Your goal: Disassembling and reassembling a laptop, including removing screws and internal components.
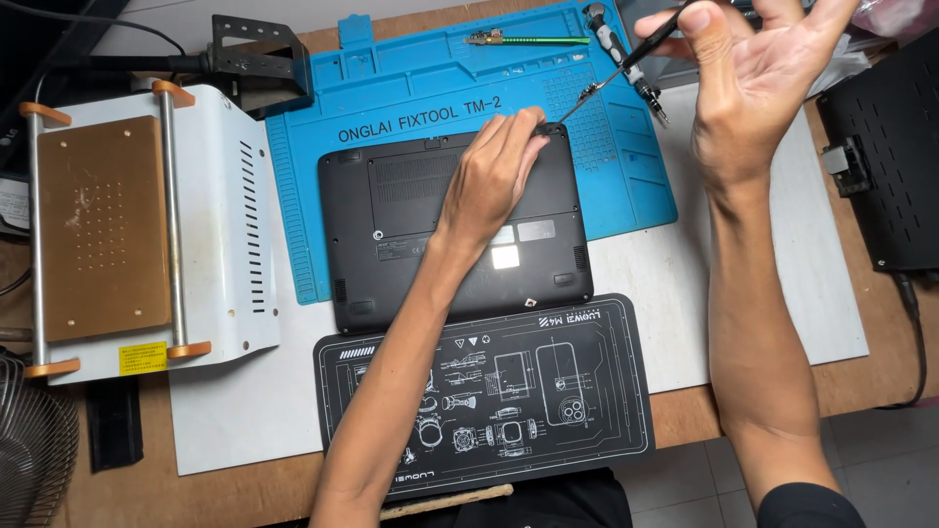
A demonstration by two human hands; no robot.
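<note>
A small black plastic laptop lies bottom-up, vents and 2 pale stickers showing, half on the blue silicone repair mat on the worktop. The left hand pinches its 1 o'clock corner; the right hand holds a thin black screwdriver at 1 o'clock.

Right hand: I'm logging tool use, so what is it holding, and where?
The right hand pinches a thin black screwdriver by its upper handle; the tip points at the laptop.
</note>
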